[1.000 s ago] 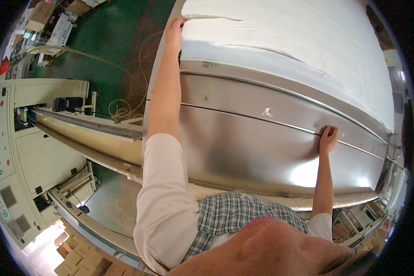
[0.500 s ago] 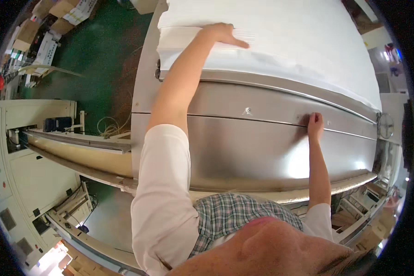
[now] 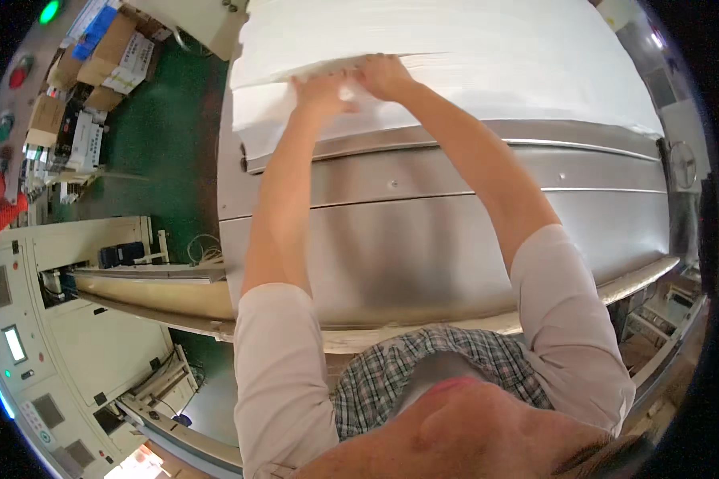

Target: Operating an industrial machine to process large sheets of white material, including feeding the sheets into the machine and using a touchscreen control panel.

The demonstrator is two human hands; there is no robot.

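Note:
A thick stack of white sheet material (image 3: 535,72), in many thin layers, lies on the far part of the metal table; whether it is paper or cloth I cannot tell. Both my hands are at its near left part, side by side. My left hand (image 3: 324,93), slightly blurred, has its fingers at a gap between layers and its thumb on the near side. Just right of it, my right hand (image 3: 383,78) curls its fingers over the same fold of layers. The fingertips are partly hidden in the gap.
A raised metal bar (image 3: 535,133) runs along the stack's near side, in front of a smooth steel tabletop (image 3: 391,247). A handwheel (image 3: 682,164) stands at the right end. Left are a pale machine cabinet (image 3: 72,319), a green floor (image 3: 152,120) and cardboard boxes (image 3: 108,52).
My right hand has left the steel tabletop and moved up and left onto the white stack. My left hand has shifted left and slightly nearer. A gap now shows between the layers.

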